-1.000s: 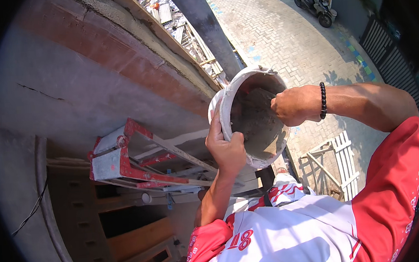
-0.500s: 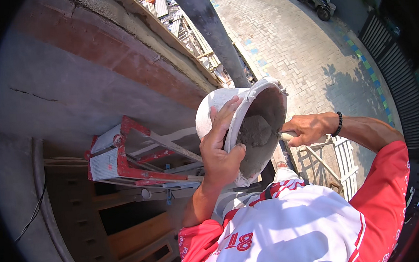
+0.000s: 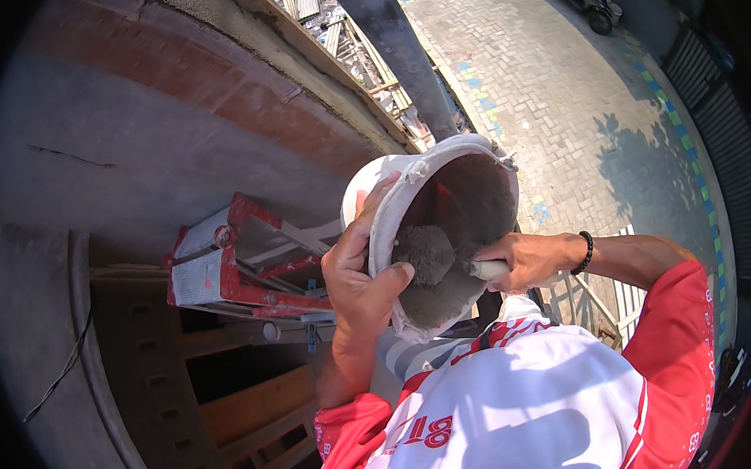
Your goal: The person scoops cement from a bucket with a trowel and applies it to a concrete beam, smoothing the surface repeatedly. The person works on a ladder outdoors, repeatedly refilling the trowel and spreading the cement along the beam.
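bucket [image 3: 413,172] against splayed left hand [image 3: 357,287], right hand [image 3: 532,258] around pale handle [image 3: 488,270]

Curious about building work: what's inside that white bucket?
A mound of grey, mortar-like mix sits inside the white bucket. The right hand grips a pale handle at the opening. Whatever lies beneath the mound, perhaps a blade, is covered.

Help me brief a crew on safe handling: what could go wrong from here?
The white bucket is tilted, so the grey mix might slide out over its lower rim.

The left hand grips one side of the bucket at the rim; that hold could slip if the load shifts.

The right hand, bare, holds a pale handle close to the mix, so skin could get smeared.
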The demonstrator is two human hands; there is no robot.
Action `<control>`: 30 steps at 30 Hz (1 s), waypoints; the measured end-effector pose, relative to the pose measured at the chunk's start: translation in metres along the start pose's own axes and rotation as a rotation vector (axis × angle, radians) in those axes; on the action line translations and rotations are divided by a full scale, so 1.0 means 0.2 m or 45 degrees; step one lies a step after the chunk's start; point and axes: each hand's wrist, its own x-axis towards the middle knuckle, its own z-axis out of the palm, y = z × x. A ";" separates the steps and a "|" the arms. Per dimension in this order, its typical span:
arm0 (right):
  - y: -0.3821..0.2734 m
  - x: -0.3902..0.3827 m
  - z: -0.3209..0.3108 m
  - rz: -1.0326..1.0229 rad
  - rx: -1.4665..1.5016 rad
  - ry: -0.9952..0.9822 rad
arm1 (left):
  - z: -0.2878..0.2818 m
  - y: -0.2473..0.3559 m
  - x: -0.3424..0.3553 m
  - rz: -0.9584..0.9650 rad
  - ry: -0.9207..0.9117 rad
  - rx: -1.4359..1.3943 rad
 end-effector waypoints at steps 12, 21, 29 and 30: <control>-0.22 -0.20 -0.05 -0.124 -0.953 0.451 | -0.21 -0.14 -0.06 0.061 0.281 -0.306; -0.38 -0.29 -0.06 0.096 -1.195 0.352 | -0.10 -0.20 -0.10 -0.074 0.231 -0.099; -0.25 -0.23 -0.09 0.268 -0.800 0.050 | -0.01 -0.18 -0.11 -0.076 0.168 -0.151; -0.20 -0.20 -0.09 0.218 -0.745 0.004 | 0.00 -0.17 -0.10 -0.088 0.176 -0.202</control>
